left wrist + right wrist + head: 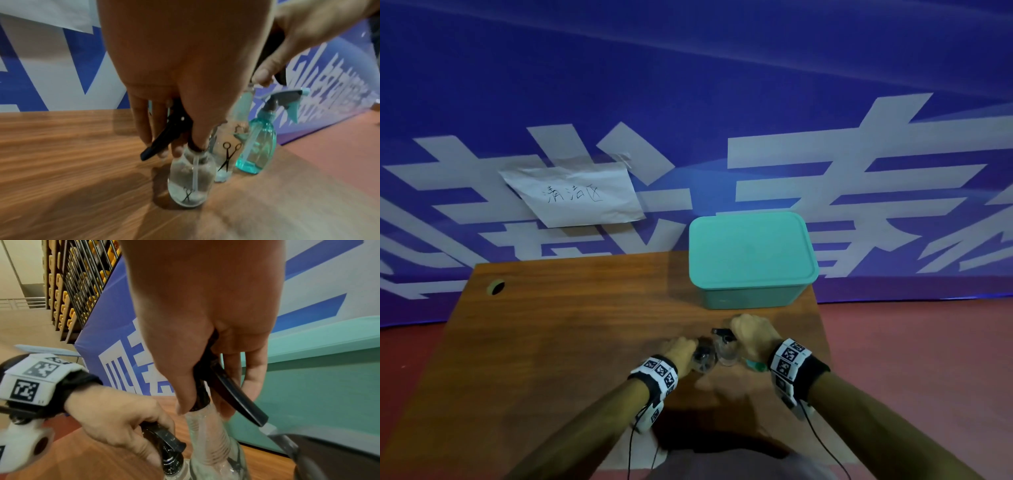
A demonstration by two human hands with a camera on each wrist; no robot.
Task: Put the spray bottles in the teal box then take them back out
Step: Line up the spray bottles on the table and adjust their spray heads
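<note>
The teal box (751, 257) sits at the table's far right with its lid on. In front of it, my left hand (681, 349) grips the black spray head of a clear bottle (189, 183). My right hand (751, 334) grips the black head of a second clear bottle (226, 155), printed with scissors, just right of the first. Both bottles are upright with their bases at the tabletop. A teal-tinted spray bottle (257, 146) stands untouched to their right. In the right wrist view my right hand's fingers (252, 374) curl around the trigger, with the teal box (329, 394) close behind.
The wooden table (571, 335) has a round cable hole (496, 287) at its far left. A blue and white banner (722, 102) with a taped paper note (575, 195) stands right behind the table. Red floor (911, 359) lies to the right.
</note>
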